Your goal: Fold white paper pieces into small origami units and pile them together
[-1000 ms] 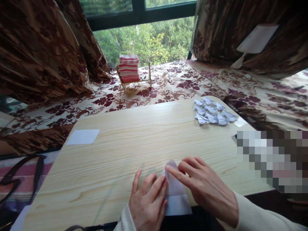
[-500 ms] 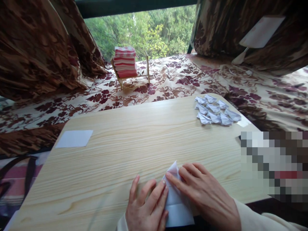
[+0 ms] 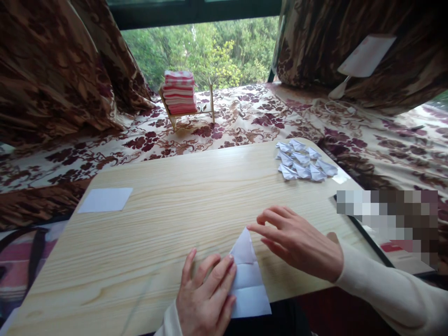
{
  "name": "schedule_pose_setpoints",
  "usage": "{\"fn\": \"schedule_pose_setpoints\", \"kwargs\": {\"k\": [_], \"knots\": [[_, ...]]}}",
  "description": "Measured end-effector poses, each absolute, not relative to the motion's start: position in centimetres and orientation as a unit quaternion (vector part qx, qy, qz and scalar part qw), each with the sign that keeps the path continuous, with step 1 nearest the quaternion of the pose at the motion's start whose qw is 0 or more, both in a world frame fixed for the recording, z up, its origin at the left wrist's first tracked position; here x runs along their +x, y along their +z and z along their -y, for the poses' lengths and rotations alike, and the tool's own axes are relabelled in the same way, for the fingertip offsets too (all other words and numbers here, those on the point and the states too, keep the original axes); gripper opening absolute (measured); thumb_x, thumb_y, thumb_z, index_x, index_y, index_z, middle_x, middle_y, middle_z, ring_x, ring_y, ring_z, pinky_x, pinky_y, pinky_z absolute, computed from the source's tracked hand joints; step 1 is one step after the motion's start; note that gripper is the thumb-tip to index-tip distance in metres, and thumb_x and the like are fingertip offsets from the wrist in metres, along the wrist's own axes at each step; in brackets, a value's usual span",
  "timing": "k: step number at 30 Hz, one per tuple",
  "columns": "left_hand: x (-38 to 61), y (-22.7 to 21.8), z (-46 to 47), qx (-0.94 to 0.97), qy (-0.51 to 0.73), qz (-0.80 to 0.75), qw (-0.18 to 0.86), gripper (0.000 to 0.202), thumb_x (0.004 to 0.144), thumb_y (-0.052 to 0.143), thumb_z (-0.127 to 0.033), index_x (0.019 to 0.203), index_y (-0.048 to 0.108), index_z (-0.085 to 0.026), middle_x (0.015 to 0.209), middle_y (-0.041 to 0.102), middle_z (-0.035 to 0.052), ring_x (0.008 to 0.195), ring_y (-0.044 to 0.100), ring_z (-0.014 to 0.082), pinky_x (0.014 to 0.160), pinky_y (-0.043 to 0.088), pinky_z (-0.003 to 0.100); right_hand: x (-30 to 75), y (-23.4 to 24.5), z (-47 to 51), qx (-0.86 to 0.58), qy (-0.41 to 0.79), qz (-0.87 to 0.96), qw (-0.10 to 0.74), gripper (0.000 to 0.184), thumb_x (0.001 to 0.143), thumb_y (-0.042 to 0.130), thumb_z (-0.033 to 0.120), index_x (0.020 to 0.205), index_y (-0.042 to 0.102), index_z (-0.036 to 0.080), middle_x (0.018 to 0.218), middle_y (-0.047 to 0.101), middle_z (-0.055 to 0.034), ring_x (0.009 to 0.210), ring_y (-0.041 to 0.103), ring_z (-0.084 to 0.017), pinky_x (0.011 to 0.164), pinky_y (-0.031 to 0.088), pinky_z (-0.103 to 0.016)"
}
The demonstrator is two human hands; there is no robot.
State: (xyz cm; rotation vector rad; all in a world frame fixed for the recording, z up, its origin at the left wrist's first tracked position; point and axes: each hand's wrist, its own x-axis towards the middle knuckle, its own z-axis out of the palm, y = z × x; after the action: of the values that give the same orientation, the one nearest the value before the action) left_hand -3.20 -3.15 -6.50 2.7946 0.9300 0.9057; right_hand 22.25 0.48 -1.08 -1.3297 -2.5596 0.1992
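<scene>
A white sheet of paper (image 3: 247,275), folded to a point at its far end, lies at the near edge of the light wooden table (image 3: 168,205). My left hand (image 3: 205,294) rests flat on the paper's left side with its fingers stretched out. My right hand (image 3: 297,240) hovers just right of the paper's tip, fingers loosely spread and off the sheet, holding nothing.
A pile of several small folded white paper pieces (image 3: 303,161) sits at the table's far right. A flat white sheet (image 3: 105,199) lies at the far left. A small wooden rack with red striped cloth (image 3: 180,95) stands on the floral fabric beyond. A blurred patch covers the right edge.
My right hand has lifted off the paper and moved right, uncovering the pointed fold. The left hand stays pressed on the sheet.
</scene>
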Motion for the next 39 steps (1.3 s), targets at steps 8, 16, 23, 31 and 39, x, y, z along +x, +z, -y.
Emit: {"fn": "schedule_pose_setpoints", "kwargs": {"k": [8,16,23,31,39], "knots": [[-3.6,-5.7,3.4,0.916,0.253,-0.307,0.043,0.034,0.088,0.045,-0.020,0.118,0.060,-0.019,0.123,0.063,0.0032,0.110,0.051,0.0216,0.112,0.010,0.049,20.5,-0.8,0.4,-0.301,0.024,0.949,0.091,0.015,0.092,0.049,0.020,0.102,0.060,0.015,0.092,0.060,-0.0055,0.089,0.048,-0.021,0.074,0.037,-0.035],[-3.9,-5.5,3.1,0.921,0.243,-0.302,0.044,0.032,0.089,0.048,-0.024,0.118,0.060,-0.020,0.124,0.063,0.0029,0.110,0.051,0.0199,0.113,0.009,0.047,19.9,-0.9,-0.7,-0.220,-0.009,0.967,0.129,0.015,0.093,0.047,0.017,0.092,0.061,0.014,0.086,0.059,-0.0057,0.085,0.046,-0.018,0.067,0.035,-0.032],[-3.9,-5.6,3.2,0.921,0.243,-0.300,0.044,0.032,0.088,0.048,-0.022,0.117,0.061,-0.022,0.125,0.062,0.0040,0.111,0.051,0.0205,0.112,0.011,0.049,19.4,-1.4,-0.3,-0.244,0.014,0.961,0.133,0.024,0.092,0.046,0.015,0.073,0.060,0.015,0.084,0.062,-0.0030,0.082,0.046,-0.017,0.068,0.033,-0.033],[-3.8,-5.3,3.3,0.920,0.236,-0.306,0.059,0.033,0.088,0.046,-0.020,0.117,0.061,-0.021,0.128,0.060,0.0033,0.112,0.050,0.0212,0.112,0.010,0.049,19.5,-1.6,-0.4,-0.247,0.015,0.961,0.125,0.021,0.090,0.050,0.013,0.071,0.061,0.014,0.085,0.063,-0.0028,0.082,0.045,-0.018,0.068,0.032,-0.033],[-3.9,-5.4,3.2,0.924,0.234,-0.297,0.056,0.034,0.088,0.045,-0.018,0.120,0.059,-0.020,0.130,0.059,0.0031,0.112,0.049,0.0204,0.112,0.008,0.049,19.4,-1.4,-0.3,-0.244,0.016,0.962,0.118,0.018,0.088,0.054,0.014,0.072,0.061,0.014,0.085,0.062,-0.0039,0.083,0.045,-0.018,0.068,0.033,-0.033]]}}
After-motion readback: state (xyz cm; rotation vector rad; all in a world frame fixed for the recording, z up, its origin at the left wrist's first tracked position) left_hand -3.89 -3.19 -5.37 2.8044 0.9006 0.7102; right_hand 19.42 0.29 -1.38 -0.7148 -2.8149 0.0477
